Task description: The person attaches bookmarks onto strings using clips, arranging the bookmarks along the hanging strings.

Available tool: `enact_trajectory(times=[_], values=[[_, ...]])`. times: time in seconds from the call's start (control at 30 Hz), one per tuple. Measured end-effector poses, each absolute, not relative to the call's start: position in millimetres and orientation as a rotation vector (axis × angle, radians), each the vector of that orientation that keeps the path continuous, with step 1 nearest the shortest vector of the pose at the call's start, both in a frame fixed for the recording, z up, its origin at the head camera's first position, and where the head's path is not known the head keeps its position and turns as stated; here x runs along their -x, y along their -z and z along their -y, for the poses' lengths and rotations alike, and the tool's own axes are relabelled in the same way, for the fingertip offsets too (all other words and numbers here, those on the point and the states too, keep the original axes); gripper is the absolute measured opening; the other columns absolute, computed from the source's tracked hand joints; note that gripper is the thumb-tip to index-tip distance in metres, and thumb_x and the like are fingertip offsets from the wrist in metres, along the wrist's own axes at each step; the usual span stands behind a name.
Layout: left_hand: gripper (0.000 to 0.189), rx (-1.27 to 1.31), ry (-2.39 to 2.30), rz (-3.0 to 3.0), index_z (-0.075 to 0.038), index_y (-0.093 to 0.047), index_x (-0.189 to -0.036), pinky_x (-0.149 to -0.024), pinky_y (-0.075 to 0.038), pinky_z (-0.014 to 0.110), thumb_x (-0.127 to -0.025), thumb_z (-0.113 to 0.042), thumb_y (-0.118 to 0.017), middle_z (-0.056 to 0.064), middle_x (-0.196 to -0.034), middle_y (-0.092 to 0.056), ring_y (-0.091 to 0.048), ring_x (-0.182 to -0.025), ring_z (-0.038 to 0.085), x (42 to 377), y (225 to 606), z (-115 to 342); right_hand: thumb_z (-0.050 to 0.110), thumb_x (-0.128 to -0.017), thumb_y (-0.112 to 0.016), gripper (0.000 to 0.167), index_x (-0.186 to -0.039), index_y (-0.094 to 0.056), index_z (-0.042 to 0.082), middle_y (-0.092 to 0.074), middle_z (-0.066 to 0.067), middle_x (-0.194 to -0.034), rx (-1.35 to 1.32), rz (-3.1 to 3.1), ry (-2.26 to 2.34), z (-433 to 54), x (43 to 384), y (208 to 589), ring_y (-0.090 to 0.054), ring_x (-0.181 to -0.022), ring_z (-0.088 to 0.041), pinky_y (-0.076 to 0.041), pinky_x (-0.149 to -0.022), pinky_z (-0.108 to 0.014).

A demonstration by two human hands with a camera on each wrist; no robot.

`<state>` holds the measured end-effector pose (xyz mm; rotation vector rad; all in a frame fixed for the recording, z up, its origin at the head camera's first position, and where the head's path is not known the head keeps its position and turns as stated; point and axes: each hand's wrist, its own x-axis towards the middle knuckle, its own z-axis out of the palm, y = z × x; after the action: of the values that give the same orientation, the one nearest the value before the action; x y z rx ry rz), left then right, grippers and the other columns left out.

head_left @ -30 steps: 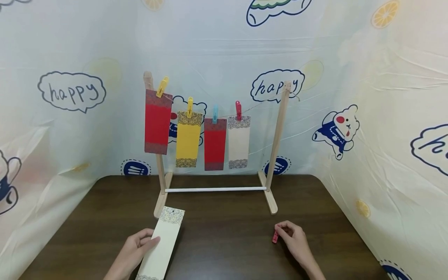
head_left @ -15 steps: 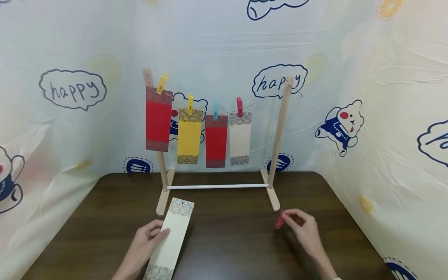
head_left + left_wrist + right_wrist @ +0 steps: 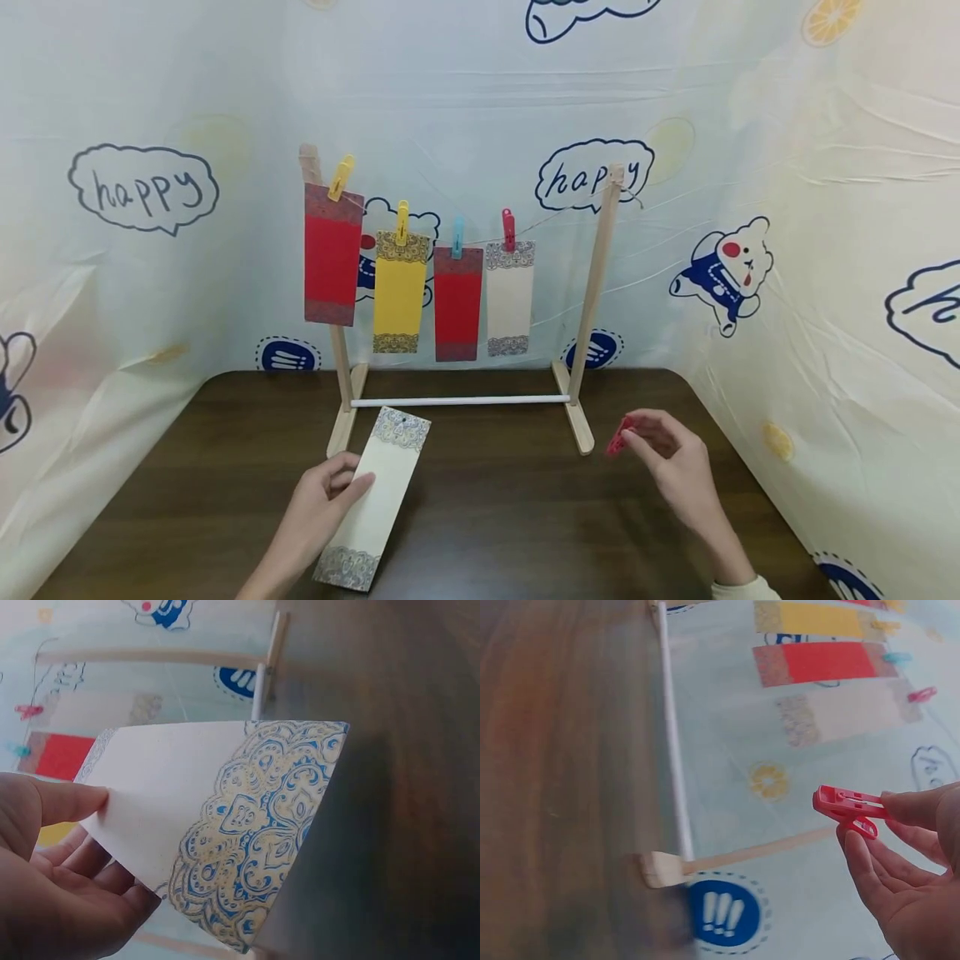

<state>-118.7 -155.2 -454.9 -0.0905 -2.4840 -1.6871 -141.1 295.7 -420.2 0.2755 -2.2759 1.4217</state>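
My left hand [image 3: 324, 506] grips a long white card [image 3: 380, 500] by its left edge, thumb on the front and fingers behind. Blue-grey lace patterns band both card ends, and the top end has a small hole. The card tilts to the right above the table. In the left wrist view the patterned lower end of the card [image 3: 255, 832] faces the camera. My right hand [image 3: 678, 467] pinches a red clothespin [image 3: 619, 436] between thumb and fingers, to the right of the stand. The right wrist view shows the clothespin [image 3: 847, 806] with its nose pointing away from the fingertips.
Behind the hands stands a wooden frame [image 3: 596, 283] with a white crossbar [image 3: 461, 401]. From its string hang a large red card [image 3: 332, 258], a yellow card [image 3: 399, 296], a smaller red card [image 3: 458, 304] and a white card [image 3: 510, 300], each clipped by a clothespin. The dark table [image 3: 495, 517] meets printed curtains.
My left hand has moved forward and right with the white card, showing its lower end. My right hand has risen away from the table and moved right with the red clothespin.
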Motion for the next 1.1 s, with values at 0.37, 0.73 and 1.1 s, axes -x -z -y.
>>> enact_trajectory(times=[0.37,0.73,1.1], values=[[0.007,0.248,1.689,2.464,-0.006,-0.065,-0.095,-0.05,-0.037,0.023,-0.091,-0.008,-0.071,0.0,-0.065,-0.06,-0.047,-0.054,0.006,124.8,425.5,129.9,0.01,-0.091,-0.073,0.023,-0.113,-0.067,0.012,-0.071,0.0,-0.102,-0.415,2.297,-1.208,-291.3,136.4,371.2,-0.069,-0.091,-0.009,-0.053,-0.081,-0.015],[0.009,0.371,1.727,2.454,-0.004,-0.067,-0.097,-0.068,-0.054,0.024,-0.09,-0.007,-0.073,0.004,-0.082,-0.071,-0.067,-0.073,0.013,132.5,397.9,100.2,-0.004,-0.089,-0.07,0.028,-0.115,-0.066,0.007,-0.071,-0.006,-0.104,-0.611,2.22,-1.137,-288.4,140.0,331.9,-0.069,-0.093,-0.012,-0.053,-0.082,-0.015],[0.013,0.462,1.704,2.463,-0.005,-0.069,-0.101,-0.074,-0.057,0.026,-0.089,-0.007,-0.074,0.005,-0.09,-0.072,-0.07,-0.078,0.014,148.3,370.7,77.3,-0.007,-0.086,-0.072,0.032,-0.115,-0.067,0.004,-0.073,-0.008,-0.104,-0.685,2.18,-0.993,-288.1,141.3,301.1,-0.07,-0.092,-0.007,-0.051,-0.084,-0.014]])
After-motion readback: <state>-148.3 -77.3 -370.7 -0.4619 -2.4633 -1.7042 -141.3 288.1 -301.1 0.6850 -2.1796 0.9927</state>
